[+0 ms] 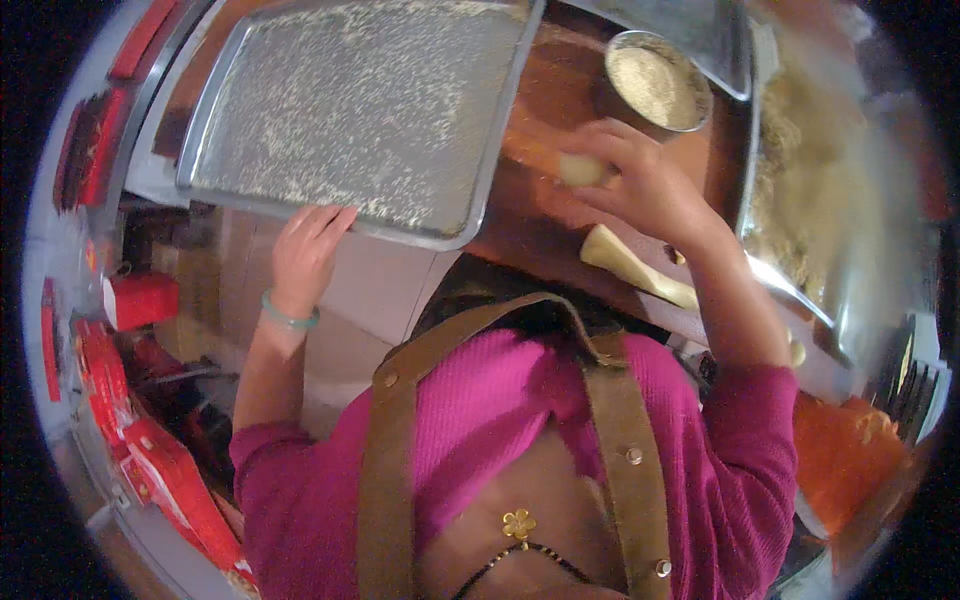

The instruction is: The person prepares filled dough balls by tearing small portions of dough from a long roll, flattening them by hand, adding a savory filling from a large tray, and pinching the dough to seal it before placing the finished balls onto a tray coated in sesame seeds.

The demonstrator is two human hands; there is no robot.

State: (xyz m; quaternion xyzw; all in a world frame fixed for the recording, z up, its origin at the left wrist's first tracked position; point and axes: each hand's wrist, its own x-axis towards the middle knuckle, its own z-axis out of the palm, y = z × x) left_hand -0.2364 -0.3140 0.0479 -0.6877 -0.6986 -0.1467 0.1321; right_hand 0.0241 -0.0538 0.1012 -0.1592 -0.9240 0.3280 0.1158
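Note:
A large metal baking tray [340, 115], sprinkled with pale seeds or flakes, fills the upper left. My left hand [310, 250] grips its near edge with fingers curled over the rim. On the reddish-brown worktop [530, 220], my right hand [640, 180] curls round a small pale lump of what looks like dough [582, 170]; motion slightly blurs it. Just below that hand lies a long pale dough piece [635, 265], partly under my forearm. A steel bowl of pale powder or crumbs [650, 82] sits beyond my right hand.
A long metal tray of brown crumbly stuff [790, 190] runs along the right, blurred. Another metal tray [700, 30] is at the back. Red packages [140, 300] are stacked at the lower left, and an orange item [845, 450] sits at the lower right.

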